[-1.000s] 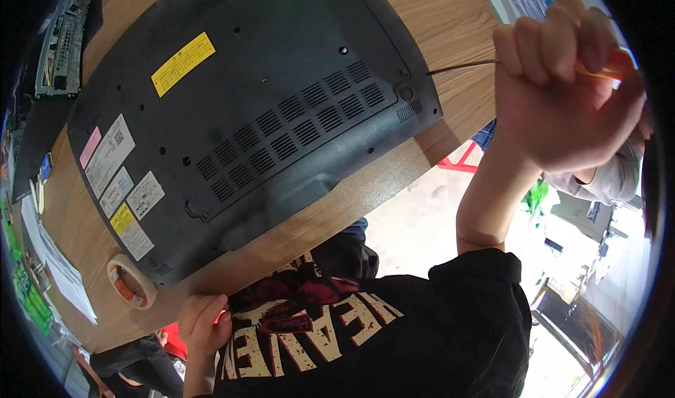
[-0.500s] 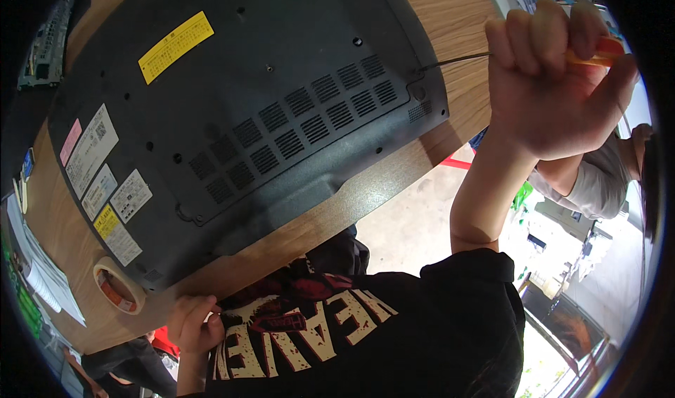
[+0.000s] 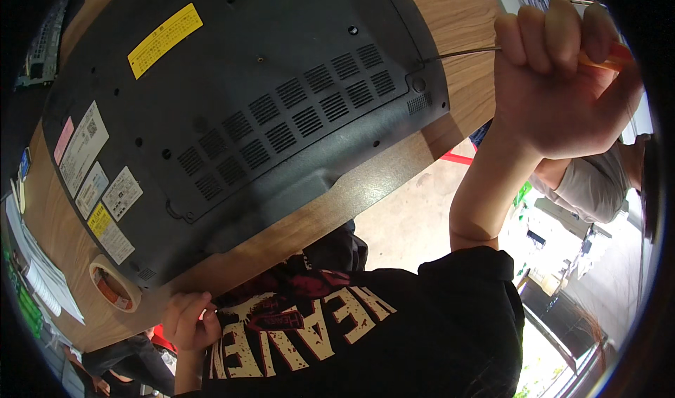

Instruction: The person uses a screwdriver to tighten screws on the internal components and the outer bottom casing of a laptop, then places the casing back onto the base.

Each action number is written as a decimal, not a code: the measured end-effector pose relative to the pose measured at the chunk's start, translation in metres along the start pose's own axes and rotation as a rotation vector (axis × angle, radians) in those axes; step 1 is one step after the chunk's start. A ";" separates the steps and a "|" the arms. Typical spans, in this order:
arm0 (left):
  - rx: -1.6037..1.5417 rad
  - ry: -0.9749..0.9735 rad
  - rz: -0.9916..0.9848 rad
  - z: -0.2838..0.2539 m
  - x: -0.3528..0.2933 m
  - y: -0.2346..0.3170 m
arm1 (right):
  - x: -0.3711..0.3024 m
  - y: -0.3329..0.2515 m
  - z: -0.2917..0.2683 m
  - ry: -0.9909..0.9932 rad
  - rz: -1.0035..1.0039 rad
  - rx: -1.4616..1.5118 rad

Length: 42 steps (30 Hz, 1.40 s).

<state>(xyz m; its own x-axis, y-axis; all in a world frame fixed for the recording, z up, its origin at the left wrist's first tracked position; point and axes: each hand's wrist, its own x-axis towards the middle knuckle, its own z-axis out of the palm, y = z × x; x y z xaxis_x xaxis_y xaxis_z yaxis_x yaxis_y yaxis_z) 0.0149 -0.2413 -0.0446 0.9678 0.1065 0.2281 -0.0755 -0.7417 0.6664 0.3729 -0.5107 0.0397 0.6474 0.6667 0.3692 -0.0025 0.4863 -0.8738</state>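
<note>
A large black laptop (image 3: 295,180) lies underside up on the wooden table, with vent grilles, screw holes and several stickers showing. My right hand (image 3: 555,81) is closed round the orange-red handle of a screwdriver (image 3: 464,53). Its thin shaft runs left from my fingers, and the tip meets the laptop's underside near the right-hand edge of the cover panel. Low at the left, by the table's front edge, my left hand (image 3: 190,321) has its fingers curled and thumb pressed in. Whatever it may pinch is too small to make out.
A roll of tape (image 3: 114,286) stands at the laptop's lower left corner on the wooden table (image 3: 450,11). Papers (image 3: 46,271) lie along the left edge. A green circuit board (image 3: 43,46) is at the far left. Another person's grey sleeve (image 3: 594,187) shows at the right.
The laptop appears a little further left and up in the picture. My right hand with the screwdriver has shifted slightly right, its tip still at the same spot. My left hand is nearly unmoved.
</note>
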 end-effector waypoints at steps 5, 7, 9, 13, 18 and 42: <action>-0.003 0.001 -0.005 0.000 -0.001 0.000 | -0.001 0.000 0.000 0.056 0.012 0.035; -0.006 0.007 0.003 0.001 -0.001 0.001 | 0.000 -0.001 0.002 0.025 0.009 0.021; -0.015 0.009 0.006 0.001 0.001 -0.002 | 0.002 0.001 0.000 -0.011 0.007 -0.005; -0.020 -0.016 0.019 -0.001 0.002 -0.001 | 0.005 0.003 0.001 -0.055 -0.004 -0.019; -0.023 -0.040 0.015 -0.001 0.002 -0.001 | 0.007 0.002 0.002 -0.081 0.008 -0.011; -0.087 -0.073 -0.080 -0.029 0.027 0.027 | 0.010 0.021 0.044 0.444 -0.319 -0.271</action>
<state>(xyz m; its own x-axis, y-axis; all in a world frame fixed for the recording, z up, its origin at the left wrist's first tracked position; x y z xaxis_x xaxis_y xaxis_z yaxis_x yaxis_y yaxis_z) 0.0320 -0.2392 0.0002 0.9863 0.1119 0.1215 -0.0149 -0.6723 0.7401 0.3455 -0.4689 0.0389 0.8406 0.1840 0.5094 0.3999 0.4234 -0.8129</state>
